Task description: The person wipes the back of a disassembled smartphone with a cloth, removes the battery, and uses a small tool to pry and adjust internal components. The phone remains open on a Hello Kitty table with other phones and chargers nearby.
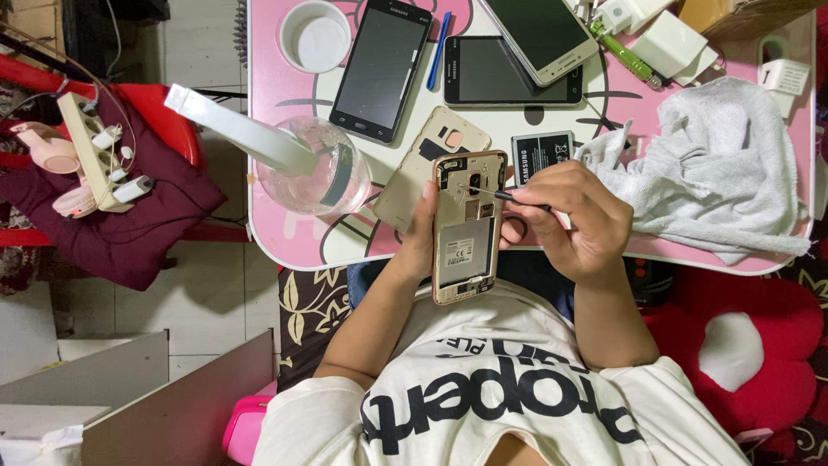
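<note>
Fingers [427, 200] of the left hand [420, 243] wrap the gold opened smartphone [467, 226] above the pink tabletop [267, 103].
Right hand [573, 216] pinches a thin black screwdriver [509, 198] on it; gold back cover [424, 155] and black battery [541, 154] already lie removed.

left hand [420, 235]: fingers wrapping behind the opened phone [467, 226], hiding there | thin tool [509, 198]: rear end disappearing inside the right hand [569, 220] | white-framed phone [539, 30], cardboard box [742, 13]: running off the top edge at the pink table's [276, 220] far side | phone's inner parts: too small to tell
</note>
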